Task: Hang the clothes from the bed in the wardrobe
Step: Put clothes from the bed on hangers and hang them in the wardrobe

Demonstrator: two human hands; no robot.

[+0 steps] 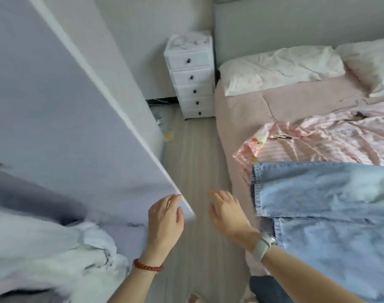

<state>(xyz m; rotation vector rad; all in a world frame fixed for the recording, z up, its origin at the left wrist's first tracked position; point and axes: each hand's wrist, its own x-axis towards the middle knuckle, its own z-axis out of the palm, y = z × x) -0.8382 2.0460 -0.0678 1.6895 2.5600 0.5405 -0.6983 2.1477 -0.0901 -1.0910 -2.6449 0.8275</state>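
A pair of light blue jeans lies across the near part of the bed, on top of a pink striped shirt. To my left the wardrobe door stands ajar. My left hand, with a red bead bracelet at the wrist, touches the door's lower edge with relaxed fingers. Over the floor between door and bed my right hand, a pale watch on its wrist, hovers with fingers spread, holding nothing and a little short of the jeans. White garments hang blurred at the lower left.
A white five-drawer chest stands against the far wall beside the bed's head. Two white pillows lie at the top of the bed. A narrow strip of wooden floor runs between wardrobe and bed, with small clutter near the wall.
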